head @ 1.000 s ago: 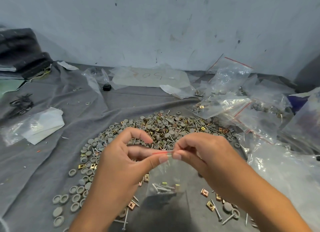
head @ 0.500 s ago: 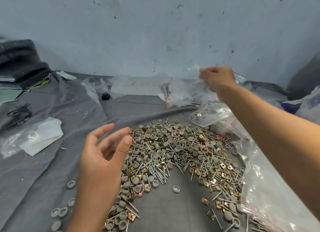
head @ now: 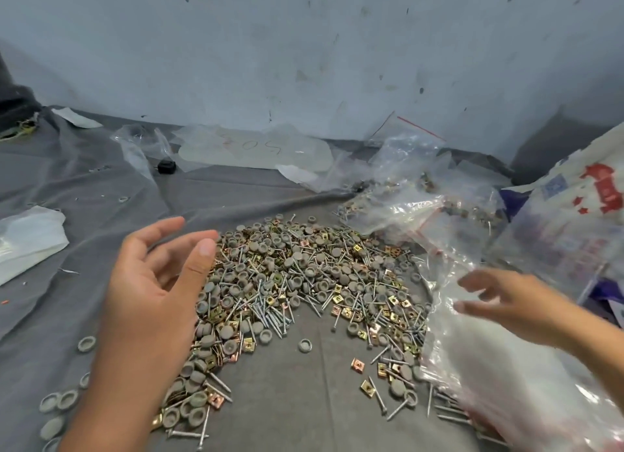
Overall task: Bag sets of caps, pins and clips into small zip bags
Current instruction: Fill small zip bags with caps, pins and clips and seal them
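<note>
Head view: left hand [head: 148,293] is hovering empty, fingers spread, over the parts pile [head: 304,282]; right hand [head: 506,303], empty with fingers relaxed, is reaching over clear bags [head: 499,367] at the surface's right edge, probably to fetch one.

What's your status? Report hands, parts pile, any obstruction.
Left hand open above the pile's left edge. Right hand open over clear plastic bags. Pile of caps, pins, clips loose, unobstructed.

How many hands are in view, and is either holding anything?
2. The left hand hovers open over the left edge of the parts pile; the right hand reaches open over the clear bags at right. Neither holds anything.
</note>
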`<state>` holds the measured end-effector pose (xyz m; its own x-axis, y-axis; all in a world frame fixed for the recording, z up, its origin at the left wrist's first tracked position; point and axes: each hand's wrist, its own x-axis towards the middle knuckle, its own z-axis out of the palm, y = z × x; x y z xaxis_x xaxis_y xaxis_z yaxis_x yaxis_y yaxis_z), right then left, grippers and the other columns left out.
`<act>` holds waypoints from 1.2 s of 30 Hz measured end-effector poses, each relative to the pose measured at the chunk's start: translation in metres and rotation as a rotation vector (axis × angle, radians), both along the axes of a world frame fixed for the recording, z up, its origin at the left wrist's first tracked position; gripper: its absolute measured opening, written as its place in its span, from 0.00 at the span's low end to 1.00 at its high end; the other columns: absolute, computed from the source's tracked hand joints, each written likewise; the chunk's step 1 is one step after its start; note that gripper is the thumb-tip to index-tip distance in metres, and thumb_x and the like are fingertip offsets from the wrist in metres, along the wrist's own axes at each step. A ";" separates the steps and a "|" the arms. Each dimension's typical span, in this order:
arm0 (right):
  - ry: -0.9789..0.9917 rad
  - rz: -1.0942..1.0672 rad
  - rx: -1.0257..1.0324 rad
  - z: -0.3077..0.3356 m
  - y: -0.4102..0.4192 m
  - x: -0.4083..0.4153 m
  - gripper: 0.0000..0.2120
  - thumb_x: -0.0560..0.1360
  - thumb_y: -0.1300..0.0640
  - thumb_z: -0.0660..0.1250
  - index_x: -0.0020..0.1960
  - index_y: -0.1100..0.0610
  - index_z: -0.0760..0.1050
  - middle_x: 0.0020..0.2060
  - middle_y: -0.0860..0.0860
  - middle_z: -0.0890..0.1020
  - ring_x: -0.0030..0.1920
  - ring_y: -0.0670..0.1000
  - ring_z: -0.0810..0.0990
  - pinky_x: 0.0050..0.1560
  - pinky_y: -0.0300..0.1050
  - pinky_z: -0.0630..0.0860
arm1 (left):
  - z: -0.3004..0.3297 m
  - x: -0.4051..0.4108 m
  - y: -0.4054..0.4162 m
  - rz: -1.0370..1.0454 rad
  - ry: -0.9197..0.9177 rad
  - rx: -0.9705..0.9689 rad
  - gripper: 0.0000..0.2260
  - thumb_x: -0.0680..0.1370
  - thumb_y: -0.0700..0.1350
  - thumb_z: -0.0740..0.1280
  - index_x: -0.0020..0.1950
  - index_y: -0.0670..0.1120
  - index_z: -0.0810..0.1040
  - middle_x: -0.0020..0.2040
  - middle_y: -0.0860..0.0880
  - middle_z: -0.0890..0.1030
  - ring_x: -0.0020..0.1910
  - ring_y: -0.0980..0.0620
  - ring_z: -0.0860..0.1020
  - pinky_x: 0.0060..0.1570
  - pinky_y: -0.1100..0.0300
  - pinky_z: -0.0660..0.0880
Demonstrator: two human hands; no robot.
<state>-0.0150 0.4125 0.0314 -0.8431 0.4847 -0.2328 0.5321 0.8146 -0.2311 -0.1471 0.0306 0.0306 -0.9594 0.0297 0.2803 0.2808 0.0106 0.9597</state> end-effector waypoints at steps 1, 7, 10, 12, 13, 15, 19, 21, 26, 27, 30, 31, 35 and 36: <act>-0.074 -0.023 0.101 -0.012 -0.004 0.024 0.33 0.69 0.31 0.70 0.70 0.44 0.71 0.64 0.41 0.76 0.62 0.45 0.77 0.63 0.44 0.74 | 0.000 0.001 0.000 -0.002 0.000 -0.010 0.22 0.68 0.62 0.68 0.60 0.58 0.73 0.52 0.60 0.85 0.54 0.60 0.82 0.58 0.53 0.75; 0.323 -0.116 0.142 -0.040 -0.019 0.070 0.11 0.74 0.49 0.75 0.46 0.36 0.74 0.47 0.36 0.82 0.46 0.41 0.80 0.47 0.47 0.78 | -0.004 0.006 0.003 -0.017 0.001 -0.097 0.19 0.70 0.66 0.67 0.59 0.63 0.72 0.53 0.61 0.84 0.55 0.61 0.82 0.59 0.47 0.76; 0.307 -0.128 0.068 -0.046 -0.025 0.071 0.18 0.72 0.45 0.76 0.57 0.38 0.72 0.50 0.35 0.79 0.52 0.44 0.80 0.53 0.48 0.77 | -0.005 0.007 0.005 -0.036 0.006 -0.123 0.19 0.70 0.71 0.67 0.57 0.68 0.71 0.53 0.62 0.84 0.55 0.60 0.81 0.59 0.46 0.76; 0.341 -0.156 0.056 -0.048 -0.025 0.072 0.13 0.73 0.53 0.77 0.47 0.38 0.77 0.45 0.35 0.82 0.48 0.43 0.83 0.50 0.46 0.78 | -0.005 0.008 0.007 -0.050 0.005 -0.142 0.19 0.69 0.72 0.66 0.56 0.70 0.71 0.53 0.63 0.84 0.56 0.61 0.81 0.59 0.48 0.76; 0.373 -0.169 0.059 -0.045 -0.023 0.072 0.15 0.73 0.57 0.78 0.44 0.38 0.78 0.41 0.36 0.83 0.45 0.42 0.83 0.47 0.43 0.78 | -0.005 0.008 0.008 -0.054 0.005 -0.146 0.18 0.69 0.71 0.66 0.57 0.69 0.71 0.53 0.63 0.84 0.55 0.61 0.81 0.59 0.48 0.75; 0.470 -0.199 0.044 -0.034 -0.025 0.068 0.16 0.73 0.61 0.77 0.43 0.39 0.79 0.38 0.36 0.83 0.40 0.37 0.81 0.44 0.31 0.74 | -0.006 0.009 0.011 -0.066 0.001 -0.143 0.18 0.70 0.68 0.67 0.57 0.67 0.71 0.52 0.63 0.84 0.55 0.60 0.81 0.59 0.47 0.76; 0.776 -0.207 -0.204 0.004 -0.048 0.049 0.06 0.72 0.52 0.76 0.47 0.43 0.81 0.38 0.37 0.85 0.39 0.37 0.83 0.40 0.29 0.75 | -0.009 0.014 0.016 -0.144 -0.023 -0.242 0.16 0.70 0.66 0.66 0.56 0.66 0.74 0.52 0.64 0.83 0.53 0.63 0.81 0.56 0.50 0.77; 0.913 -0.216 -0.511 0.023 -0.068 0.035 0.09 0.70 0.49 0.74 0.50 0.46 0.82 0.43 0.42 0.87 0.39 0.42 0.85 0.41 0.40 0.79 | -0.013 0.019 0.021 -0.240 -0.045 -0.328 0.16 0.70 0.66 0.66 0.55 0.66 0.75 0.53 0.65 0.83 0.52 0.66 0.81 0.56 0.52 0.78; 0.884 -0.170 -1.484 0.051 -0.120 -0.010 0.15 0.62 0.58 0.76 0.48 0.50 0.84 0.42 0.47 0.85 0.35 0.45 0.83 0.34 0.41 0.81 | -0.019 0.030 0.039 -0.580 -0.234 -0.262 0.39 0.59 0.76 0.72 0.66 0.61 0.73 0.63 0.65 0.79 0.61 0.64 0.77 0.61 0.57 0.75; 0.855 -0.173 -1.565 0.049 -0.128 -0.018 0.16 0.62 0.59 0.75 0.50 0.52 0.83 0.42 0.48 0.85 0.34 0.45 0.83 0.32 0.39 0.80 | -0.019 0.031 0.040 -0.641 -0.287 -0.204 0.42 0.57 0.75 0.74 0.67 0.59 0.73 0.63 0.62 0.80 0.62 0.63 0.78 0.60 0.58 0.76; 0.755 -0.185 -1.680 0.034 -0.152 -0.035 0.23 0.65 0.58 0.74 0.60 0.55 0.79 0.45 0.47 0.85 0.37 0.44 0.84 0.31 0.39 0.80 | -0.015 0.032 0.037 -0.680 -0.340 -0.034 0.28 0.61 0.63 0.80 0.57 0.53 0.83 0.52 0.50 0.86 0.52 0.54 0.84 0.49 0.64 0.79; 0.709 -0.187 -1.726 0.026 -0.157 -0.036 0.27 0.65 0.55 0.74 0.64 0.56 0.77 0.49 0.48 0.86 0.41 0.45 0.86 0.34 0.41 0.82 | -0.012 0.032 0.037 -0.625 -0.340 0.011 0.21 0.63 0.59 0.81 0.51 0.52 0.85 0.46 0.48 0.87 0.45 0.53 0.85 0.42 0.66 0.79; 0.407 -0.003 -1.706 -0.009 -0.169 -0.031 0.42 0.63 0.39 0.80 0.70 0.57 0.71 0.61 0.55 0.84 0.60 0.56 0.84 0.53 0.48 0.83 | -0.010 0.028 0.032 -0.330 -0.331 0.197 0.10 0.64 0.53 0.76 0.43 0.51 0.86 0.37 0.48 0.85 0.34 0.56 0.82 0.32 0.66 0.77; 0.357 0.048 -1.675 -0.014 -0.172 -0.030 0.43 0.62 0.41 0.82 0.70 0.57 0.72 0.60 0.56 0.84 0.59 0.56 0.84 0.53 0.47 0.83 | -0.011 0.025 0.029 -0.265 -0.330 0.211 0.10 0.65 0.54 0.76 0.43 0.52 0.86 0.38 0.48 0.85 0.35 0.56 0.82 0.34 0.65 0.77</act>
<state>-0.0451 0.2405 0.0172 -0.9676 -0.0991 -0.2324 0.2525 -0.4097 -0.8766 -0.1217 0.0596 0.0195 -0.9654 0.2604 -0.0117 -0.0725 -0.2251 0.9716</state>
